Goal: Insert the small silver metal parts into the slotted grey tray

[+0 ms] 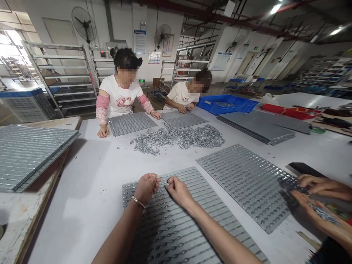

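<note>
The fingers (156,179) of my left hand (146,187) are pinched almost shut; there may be something tiny in them, but I cannot tell. The thumb and pointer of my right hand (180,190) are curled close, with only a tiny gap, and a little dark thing seems to be at the tips. Both hands are over the far end of my grooved gray board (202,183), which lies flat on the white table (90,176). Shiny metal bits (165,220) sit on it in rows, from my hands down toward 7 o'clock. At 12 o'clock is a big messy pile of metal bits (178,139). At 3 o'clock is another board (236,176) with rows of bits, and past it a helper's open hand (319,209) holds a heap of them. Two people sit at 11 and 12 o'clock, each by a board. A blue crate (209,106) is at 1 o'clock, and more boards (41,150) are stacked at 9 o'clock.
</note>
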`<state>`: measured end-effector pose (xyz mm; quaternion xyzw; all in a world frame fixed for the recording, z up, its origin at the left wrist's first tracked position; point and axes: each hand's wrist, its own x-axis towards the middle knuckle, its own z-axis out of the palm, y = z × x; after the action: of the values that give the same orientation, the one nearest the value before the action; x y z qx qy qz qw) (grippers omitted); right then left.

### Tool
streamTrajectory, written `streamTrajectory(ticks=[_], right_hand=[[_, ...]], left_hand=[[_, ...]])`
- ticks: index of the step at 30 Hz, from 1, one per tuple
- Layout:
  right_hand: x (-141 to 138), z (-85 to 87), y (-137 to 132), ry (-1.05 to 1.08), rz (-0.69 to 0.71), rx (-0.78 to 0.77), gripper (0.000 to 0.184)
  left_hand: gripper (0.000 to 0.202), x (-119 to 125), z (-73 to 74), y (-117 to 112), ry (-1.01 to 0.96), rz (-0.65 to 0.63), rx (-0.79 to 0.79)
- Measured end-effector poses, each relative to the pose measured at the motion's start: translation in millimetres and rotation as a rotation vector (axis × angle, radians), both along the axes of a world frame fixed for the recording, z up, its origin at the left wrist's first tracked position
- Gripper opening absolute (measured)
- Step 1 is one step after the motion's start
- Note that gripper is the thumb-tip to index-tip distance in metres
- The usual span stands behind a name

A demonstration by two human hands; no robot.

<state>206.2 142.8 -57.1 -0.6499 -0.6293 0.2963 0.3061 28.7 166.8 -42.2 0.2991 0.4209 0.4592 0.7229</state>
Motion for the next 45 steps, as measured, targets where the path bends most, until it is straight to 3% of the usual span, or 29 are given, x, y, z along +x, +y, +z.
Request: streamTrajectory(ticks=[4, 7, 10, 12, 17, 27, 30, 32, 34, 36, 39, 42, 45], right_hand=[[0.8, 17.5, -11.3, 0.262, 0.079, 0.065, 0.032], [-1.5, 27.6, -18.8, 0.367, 0.127, 0.028, 0.037], [-1.1, 26.7, -18.8, 0.421, 0.135, -0.03, 0.037], [2.1, 20.4, -15.0, 0.37, 0.128, -0.051, 0.033], [10.9, 3.4, -6.8, -0.003, 0.158, -0.134, 0.017], [6.1, 4.6, 2.5, -0.187, 0.138, -0.151, 0.007], [5.4, 14.1, -1.8, -0.162, 0.082, -0.067, 0.005], [5.3, 24.0, -7.0, -0.113, 0.06, 0.093, 0.012], [5.0, 33.8, -11.9, -0.083, 0.133, 0.275, 0.02], [4.3, 40.6, -15.0, -0.109, 0.297, 0.396, 0.019], [2.5, 43.5, -16.3, -0.193, 0.45, 0.45, 0.016], [0.4, 42.1, -15.2, -0.274, 0.468, 0.443, 0.014], [-2.3, 41.8, -12.3, -0.382, 0.498, 0.436, 0.009]], left_hand=[[0.031, 4.8, 4.0, -6.3, 0.029, -0.115, 0.053], [0.034, 9.5, 6.1, -10.7, 0.026, -0.189, 0.072], [0.033, 11.5, 5.6, -11.8, 0.035, -0.186, 0.075], [0.029, 10.7, 4.3, -10.2, 0.046, -0.141, 0.069], [0.017, 5.0, 2.7, -2.4, 0.02, 0.022, 0.029], [0.015, 8.8, 12.8, -6.2, -0.105, 0.025, -0.096], [0.031, 8.9, 21.4, -8.1, -0.202, -0.007, -0.153], [0.039, 8.8, 26.0, -9.7, -0.287, -0.024, -0.193], [0.043, 9.3, 29.2, -11.8, -0.343, -0.045, -0.2], [0.046, 10.4, 31.0, -14.3, -0.356, -0.083, -0.19], [0.049, 12.2, 31.7, -18.3, -0.367, -0.134, -0.195], [0.051, 13.7, 31.1, -19.6, -0.364, -0.169, -0.205], [0.048, 15.1, 32.3, -16.8, -0.278, -0.111, -0.196]])
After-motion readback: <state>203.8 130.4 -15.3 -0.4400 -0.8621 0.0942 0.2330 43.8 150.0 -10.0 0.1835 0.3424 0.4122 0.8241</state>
